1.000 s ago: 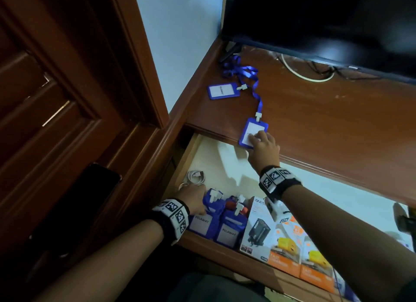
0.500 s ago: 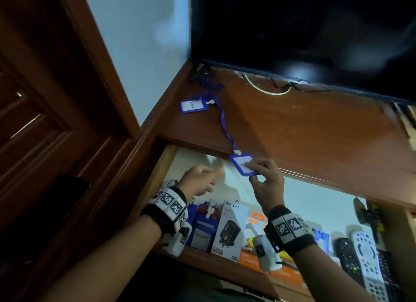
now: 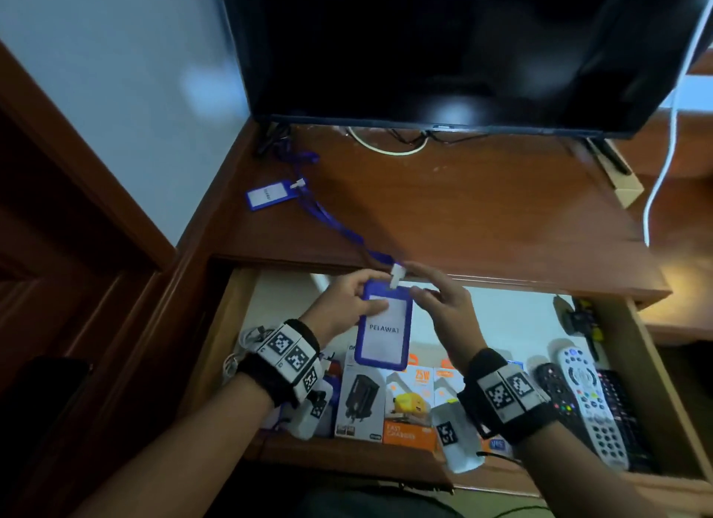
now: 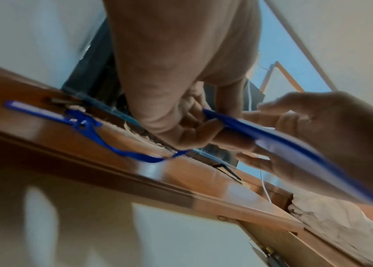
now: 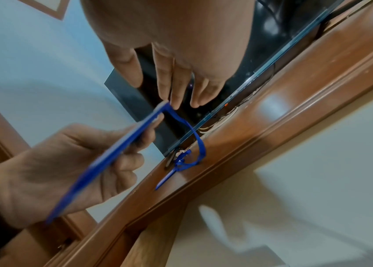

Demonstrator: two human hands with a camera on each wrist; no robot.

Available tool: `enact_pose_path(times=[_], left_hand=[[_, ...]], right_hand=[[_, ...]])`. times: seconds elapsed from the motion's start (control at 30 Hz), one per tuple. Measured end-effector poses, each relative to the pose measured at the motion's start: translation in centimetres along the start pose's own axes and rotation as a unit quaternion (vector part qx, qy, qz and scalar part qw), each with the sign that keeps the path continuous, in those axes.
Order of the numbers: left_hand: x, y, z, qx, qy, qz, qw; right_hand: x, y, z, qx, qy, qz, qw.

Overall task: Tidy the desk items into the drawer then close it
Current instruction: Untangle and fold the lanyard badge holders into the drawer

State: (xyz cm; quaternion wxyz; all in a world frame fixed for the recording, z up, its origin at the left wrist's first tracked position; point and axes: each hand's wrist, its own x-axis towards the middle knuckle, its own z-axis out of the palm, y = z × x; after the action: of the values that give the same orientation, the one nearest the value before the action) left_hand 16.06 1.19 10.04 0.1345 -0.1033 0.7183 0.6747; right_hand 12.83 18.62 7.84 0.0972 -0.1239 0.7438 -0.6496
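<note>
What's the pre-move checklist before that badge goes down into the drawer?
1. Grip on the PELAWAT badge holder: left hand pinches its upper left edge. Ok.
2. Right hand free: fingers straight beside the white clip, holding nothing. Ok.
3. Blue lanyard clear of the desk: it trails back across the desktop. Not ok.
4. Lanyard tangled with the second badge holder near the TV foot: cannot tell.
5. Drawer open: ok.
6. Landing space: bare floor behind the charger boxes. Ok.
</note>
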Motion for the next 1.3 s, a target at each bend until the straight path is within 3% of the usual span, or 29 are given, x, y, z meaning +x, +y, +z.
enact_pose_path(times=[0.1,0.17,0.33,0.53,0.63,0.73,0.83,1.0,1.13,1.3], left_hand=[[-0.6,0.9,0.3,0.028,-0.105,0.021,0.994],[-1.0,1.5,0.3,0.020,-0.119,0.031,0.992],[-1.5,2.1,-0.1,-0.127,-0.015,0.059,0.990],[-1.0,2.1,-0.2,-0.266,0.105,0.095,0.954],[-1.1,2.1,-0.6,-0.308,0.114,0.094,0.940],[-1.5,2.1,-1.7,-0.308,0.082,0.094,0.943],[-1.9,2.4,-2.9,-0.261,0.052,0.082,0.961],[-2.6,2.9,-4.0,-0.028,0.005,0.092,0.995],[-2.7,3.3,-4.6,0.138,-0.053,0.040,0.988],[-2.6,3.1,-4.8,0.155,-0.052,0.005,0.987]], right_hand=[[-0.5,-0.8,-0.2,0.031,-0.034,0.019,0.999],[-1.0,-1.2,-0.2,0.073,-0.041,0.022,0.996],[-2.2,-1.5,0.2,0.137,-0.076,0.060,0.986],[-2.5,-3.2,1.6,0.146,-0.118,0.037,0.982],[-2.4,-3.5,2.1,0.141,-0.092,0.047,0.985],[-2.4,-3.8,1.7,0.146,-0.078,0.067,0.984],[-2.2,-4.0,0.8,0.136,-0.085,0.074,0.984],[-1.9,-3.5,-0.2,0.113,-0.080,0.111,0.984],[-2.2,-3.2,-0.5,0.096,-0.092,0.120,0.984],[-2.9,-2.8,-0.3,0.099,-0.109,0.136,0.980]])
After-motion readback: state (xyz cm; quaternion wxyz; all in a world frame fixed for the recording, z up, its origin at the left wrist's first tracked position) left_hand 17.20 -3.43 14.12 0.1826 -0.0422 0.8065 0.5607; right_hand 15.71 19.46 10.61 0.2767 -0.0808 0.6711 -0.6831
